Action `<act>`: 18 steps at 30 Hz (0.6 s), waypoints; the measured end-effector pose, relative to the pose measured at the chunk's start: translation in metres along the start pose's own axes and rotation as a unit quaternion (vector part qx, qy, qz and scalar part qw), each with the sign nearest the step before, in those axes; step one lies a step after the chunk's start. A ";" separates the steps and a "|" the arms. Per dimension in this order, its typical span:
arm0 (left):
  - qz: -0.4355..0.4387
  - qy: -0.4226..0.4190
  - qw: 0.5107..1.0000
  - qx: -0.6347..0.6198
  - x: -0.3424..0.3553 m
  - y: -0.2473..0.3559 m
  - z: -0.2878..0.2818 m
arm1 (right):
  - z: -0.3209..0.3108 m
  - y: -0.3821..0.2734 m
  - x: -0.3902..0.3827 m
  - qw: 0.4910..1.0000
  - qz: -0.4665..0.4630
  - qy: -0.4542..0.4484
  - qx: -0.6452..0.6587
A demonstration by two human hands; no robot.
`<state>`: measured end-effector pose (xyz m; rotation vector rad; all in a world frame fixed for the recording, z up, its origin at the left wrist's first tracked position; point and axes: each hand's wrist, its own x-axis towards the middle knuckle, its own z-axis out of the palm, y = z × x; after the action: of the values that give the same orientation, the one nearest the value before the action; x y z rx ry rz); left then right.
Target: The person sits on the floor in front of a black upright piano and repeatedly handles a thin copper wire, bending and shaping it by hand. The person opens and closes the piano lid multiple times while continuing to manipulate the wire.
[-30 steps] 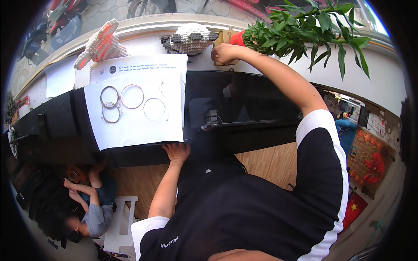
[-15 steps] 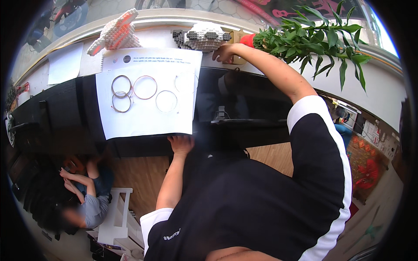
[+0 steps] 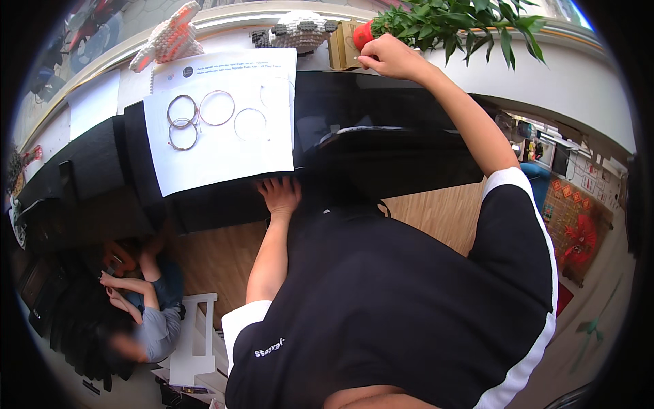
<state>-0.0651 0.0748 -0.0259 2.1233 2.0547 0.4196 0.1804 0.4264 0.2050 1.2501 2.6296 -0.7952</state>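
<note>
My left hand (image 3: 279, 196) lies on the front edge of a glossy black table (image 3: 381, 146), palm down with fingers spread and nothing in it. Just behind it is a white printed sheet (image 3: 218, 153), bearing several thin coils of wire (image 3: 216, 108), some brownish and some silvery. My right hand (image 3: 392, 58) reaches to the far side, beside a small gold-brown box (image 3: 343, 51) and the red pot (image 3: 363, 35) of a leafy plant. Its fingers are curled in; whatever they may hold is hidden.
A white-and-grey block-built figure (image 3: 300, 31) stands left of the box, and a white-and-orange one (image 3: 170, 37) farther left. Another white sheet (image 3: 94, 102) lies at the left. The green plant (image 3: 463, 24) leans right. A person (image 3: 153, 327) sits at lower left beside a white stand (image 3: 194, 341).
My right hand has moved from beside the block figure rightward to the box and red pot. The left hand stays at the table edge. The view has shifted, so the table sits higher.
</note>
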 end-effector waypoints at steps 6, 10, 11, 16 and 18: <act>0.005 0.026 1.000 -0.007 0.005 0.005 -0.010 | -0.064 -0.079 -0.114 0.987 0.047 0.150 -0.019; 0.001 0.025 1.000 0.000 0.005 0.007 -0.012 | -0.087 -0.124 -0.187 0.966 0.063 0.248 -0.037; 0.001 0.030 1.000 0.005 0.006 0.007 -0.013 | -0.091 -0.135 -0.204 0.958 0.058 0.278 -0.052; -0.001 0.037 0.998 -0.053 0.014 0.006 -0.032 | -0.096 -0.174 -0.278 0.927 0.043 0.369 -0.050; 0.007 0.005 0.994 -0.110 0.015 -0.005 -0.048 | -0.082 -0.183 -0.301 0.919 0.037 0.393 -0.009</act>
<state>-0.0838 0.0856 0.0191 2.0098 1.9004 0.6292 0.2479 0.1662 0.4469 1.9731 3.1082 -0.2663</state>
